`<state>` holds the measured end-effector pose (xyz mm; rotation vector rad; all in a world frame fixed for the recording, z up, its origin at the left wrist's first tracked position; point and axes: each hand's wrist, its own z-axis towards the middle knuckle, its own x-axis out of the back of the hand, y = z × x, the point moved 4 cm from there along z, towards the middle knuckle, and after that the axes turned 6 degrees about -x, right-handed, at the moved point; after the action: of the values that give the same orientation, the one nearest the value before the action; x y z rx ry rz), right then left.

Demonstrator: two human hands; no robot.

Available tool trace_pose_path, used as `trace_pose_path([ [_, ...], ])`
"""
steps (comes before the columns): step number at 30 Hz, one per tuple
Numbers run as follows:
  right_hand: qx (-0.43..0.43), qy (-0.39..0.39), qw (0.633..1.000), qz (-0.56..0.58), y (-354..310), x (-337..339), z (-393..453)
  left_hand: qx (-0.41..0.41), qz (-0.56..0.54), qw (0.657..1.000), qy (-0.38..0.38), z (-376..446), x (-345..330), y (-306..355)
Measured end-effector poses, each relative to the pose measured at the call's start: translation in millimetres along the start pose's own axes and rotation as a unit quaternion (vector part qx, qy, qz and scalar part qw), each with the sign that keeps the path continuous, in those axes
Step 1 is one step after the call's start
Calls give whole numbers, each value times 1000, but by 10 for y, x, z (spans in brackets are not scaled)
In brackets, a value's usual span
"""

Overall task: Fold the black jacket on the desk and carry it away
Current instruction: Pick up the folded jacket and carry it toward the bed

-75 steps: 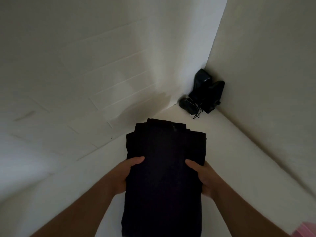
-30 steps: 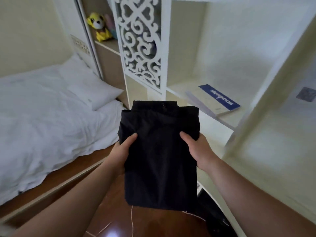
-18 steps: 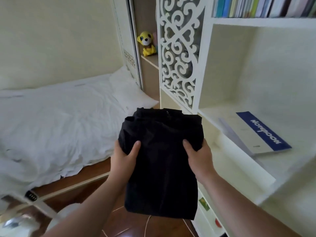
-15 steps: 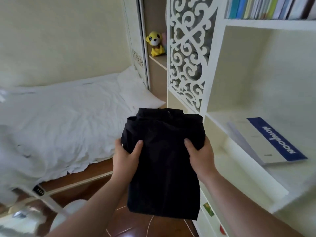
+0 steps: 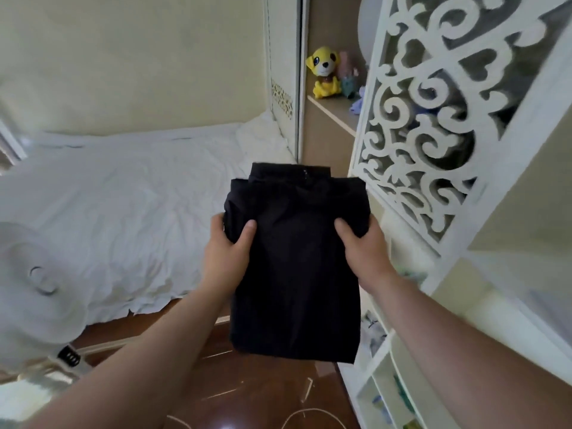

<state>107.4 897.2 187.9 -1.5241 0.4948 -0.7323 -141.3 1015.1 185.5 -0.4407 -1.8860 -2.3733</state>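
The black jacket (image 5: 295, 267) is folded into a neat upright rectangle and hangs in the air in front of me, above the dark wooden floor. My left hand (image 5: 227, 255) grips its left edge with the thumb on top. My right hand (image 5: 365, 252) grips its right edge the same way. The jacket's collar end points away from me, its lower end hangs toward me. The desk is out of view.
A bed with white sheets (image 5: 123, 212) fills the left. A white fan (image 5: 34, 292) stands at the lower left. A white carved shelf unit (image 5: 433, 134) stands close on the right, with a yellow plush toy (image 5: 323, 72) on a shelf behind. Cords lie on the floor (image 5: 263, 397).
I lifted the folded jacket off the white desk and turned left; the view has swung from the shelves toward the bed. Both hands keep the same grip.
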Motion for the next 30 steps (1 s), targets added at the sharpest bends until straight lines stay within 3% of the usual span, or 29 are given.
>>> trace_pose_path([
  [8, 22, -11, 999, 33, -468, -1119, 1243, -19, 7, 1000, -10, 1601, 294, -46],
  [14, 3, -46, 998, 44, -511, -2006, 2198, 0, 18, 1000, 22, 2714, 412, -314],
  [22, -38, -133, 989, 58, -128, -3406, 3741, 66, -12, 995, 68, 4215, 383, -1112],
  [30, -132, -172, 975, 41, 444, -4465, 5137, 140, -53, 989, -13, 5498, 100, -2075],
])
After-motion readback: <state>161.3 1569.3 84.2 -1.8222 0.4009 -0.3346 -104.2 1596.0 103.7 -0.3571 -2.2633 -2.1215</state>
